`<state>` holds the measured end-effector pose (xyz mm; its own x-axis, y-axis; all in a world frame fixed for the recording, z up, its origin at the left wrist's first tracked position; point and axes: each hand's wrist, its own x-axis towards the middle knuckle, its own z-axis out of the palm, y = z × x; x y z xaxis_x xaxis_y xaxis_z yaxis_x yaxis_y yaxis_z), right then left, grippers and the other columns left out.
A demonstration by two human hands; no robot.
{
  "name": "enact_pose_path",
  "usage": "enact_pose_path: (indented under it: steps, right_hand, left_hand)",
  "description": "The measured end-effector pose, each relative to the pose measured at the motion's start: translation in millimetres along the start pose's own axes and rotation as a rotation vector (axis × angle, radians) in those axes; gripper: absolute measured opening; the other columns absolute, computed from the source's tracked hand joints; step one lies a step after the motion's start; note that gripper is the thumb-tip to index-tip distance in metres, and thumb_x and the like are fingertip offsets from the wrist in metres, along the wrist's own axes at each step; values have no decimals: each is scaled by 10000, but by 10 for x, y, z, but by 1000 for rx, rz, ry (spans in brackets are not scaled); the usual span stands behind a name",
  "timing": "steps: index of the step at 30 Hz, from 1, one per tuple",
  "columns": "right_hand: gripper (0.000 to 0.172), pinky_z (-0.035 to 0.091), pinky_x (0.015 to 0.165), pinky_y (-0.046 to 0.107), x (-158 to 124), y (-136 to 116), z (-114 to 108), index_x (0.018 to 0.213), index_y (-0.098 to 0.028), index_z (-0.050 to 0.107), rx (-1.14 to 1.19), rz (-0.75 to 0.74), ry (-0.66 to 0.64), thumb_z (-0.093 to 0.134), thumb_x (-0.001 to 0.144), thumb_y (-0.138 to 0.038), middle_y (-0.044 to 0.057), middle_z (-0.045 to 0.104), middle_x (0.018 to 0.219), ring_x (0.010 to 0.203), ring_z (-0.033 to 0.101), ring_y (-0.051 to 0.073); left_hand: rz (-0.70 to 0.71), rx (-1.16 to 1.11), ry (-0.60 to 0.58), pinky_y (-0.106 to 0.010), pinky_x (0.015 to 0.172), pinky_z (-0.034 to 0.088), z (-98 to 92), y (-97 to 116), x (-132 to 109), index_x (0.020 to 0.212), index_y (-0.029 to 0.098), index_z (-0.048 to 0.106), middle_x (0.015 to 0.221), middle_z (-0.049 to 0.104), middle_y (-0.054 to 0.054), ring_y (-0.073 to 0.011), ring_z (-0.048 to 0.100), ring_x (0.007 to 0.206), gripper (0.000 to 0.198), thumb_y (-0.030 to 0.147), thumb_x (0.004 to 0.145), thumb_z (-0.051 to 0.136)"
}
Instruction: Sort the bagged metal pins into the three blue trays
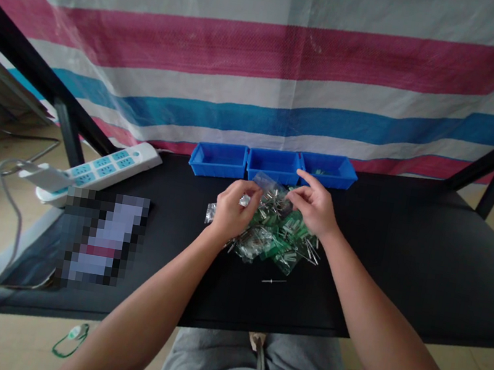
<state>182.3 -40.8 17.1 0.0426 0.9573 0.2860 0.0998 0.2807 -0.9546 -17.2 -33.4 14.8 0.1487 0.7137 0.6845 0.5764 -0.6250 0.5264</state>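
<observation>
My left hand (pixel 234 209) is closed, its thumb and fingertips pinching a small clear plastic bag (pixel 269 183) at the top of a pile. On the pile's other side, my right hand (pixel 315 207) has its index finger stretched forward. Its thumb and remaining fingers are pinched together; what lies between them is too small to tell. Below both hands is the heap of clear and green-tinted bags (pixel 273 239) with thin metal pins, like blind rivets. One loose blind rivet (pixel 273 281) lies in front of the heap on the black table.
Three blue bins stand in a row behind the pile: left (pixel 217 161), middle (pixel 273 163) and right (pixel 328 170), the right one with small pieces inside. A white power strip (pixel 103 171) with a plugged-in cable lies left, near a pixelated patch (pixel 102 237). A striped sheet (pixel 249 54) hangs behind.
</observation>
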Motion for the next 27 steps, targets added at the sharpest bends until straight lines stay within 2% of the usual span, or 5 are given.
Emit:
enact_pose_path:
  steps: [6, 10, 13, 23, 27]
  right_hand:
    - [521, 496, 642, 328, 34, 79, -119, 1267, -184, 554, -293, -97, 43, 649, 774, -323, 23, 692, 739, 621, 606, 170]
    - [504, 493, 631, 288, 21, 60, -121, 1264, -169, 562, -503, -173, 0, 611, 769, -251, 13, 711, 733, 598, 617, 153]
    - [486, 495, 635, 278, 14, 47, -113, 1248, -163, 576, -574, -208, -35, 598, 768, -233, 12, 720, 733, 599, 629, 154]
    - [272, 500, 656, 282, 20, 70, -127, 1029, -184, 687, -634, -202, -43, 596, 780, -248, 17, 728, 718, 608, 643, 165]
    - [198, 498, 700, 307, 27, 91, -126, 932, -180, 708, -669, -254, -2, 592, 777, -220, 37, 725, 736, 686, 653, 190]
  left_hand:
    - [-119, 334, -4, -432, 1067, 358, -110, -308, 243, 1331, 161, 488, 1362, 546, -134, -277, 482, 1255, 478, 346, 890, 465]
    - [-334, 524, -177, -571, 1074, 274, -164, -414, 290, 1432, 185, 397, 1581, 201, -151, -395, 230, 1411, 694, 473, 816, 535]
    - [-364, 567, -253, -596, 1071, 249, -177, -418, 274, 1427, 202, 408, 1605, 82, -148, -413, 154, 1433, 739, 523, 780, 563]
    - [-280, 537, -263, -609, 1048, 266, -135, -409, 183, 1356, 197, 479, 1590, 143, -169, -410, 215, 1412, 633, 486, 799, 560]
    - [-144, 504, -302, -560, 1028, 315, -130, -318, 103, 1288, 187, 549, 1532, 307, -176, -378, 329, 1358, 517, 440, 837, 539]
